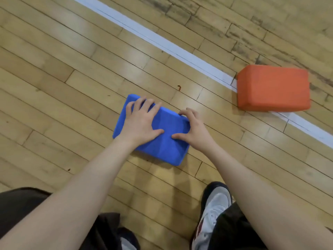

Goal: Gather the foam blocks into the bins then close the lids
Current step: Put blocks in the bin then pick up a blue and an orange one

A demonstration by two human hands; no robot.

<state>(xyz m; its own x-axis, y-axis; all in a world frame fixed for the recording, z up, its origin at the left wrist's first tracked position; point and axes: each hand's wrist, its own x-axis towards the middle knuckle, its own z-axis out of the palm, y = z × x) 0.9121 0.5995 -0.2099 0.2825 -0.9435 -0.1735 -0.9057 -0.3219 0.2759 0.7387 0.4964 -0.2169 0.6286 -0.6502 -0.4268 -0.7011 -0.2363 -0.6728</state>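
Risk first: no bins in view, so I'd be carrying blind. The blue block is soft foam and both hands sit on top, not under it. If I lift w/ only fingertip hold on the far edge, it could squish and slip out. The shoe at 5 o'clock is near the block, so a drop could land on the foot.

L to R: left hand is at center, spread wide, palm flat on the block's top, fingers reaching to the far edge at 11 o'clock, thumb lying across the top. It's pressing, not wrapped round. Right hand is on the block's 3 o'clock end, fingers hooked over the far corner, thumb on top, so it's gripping that end.

Blue block lies flat on the wood floor mid-frame. Orange block is well apart at 2 o'clock, on the white line, untouched.
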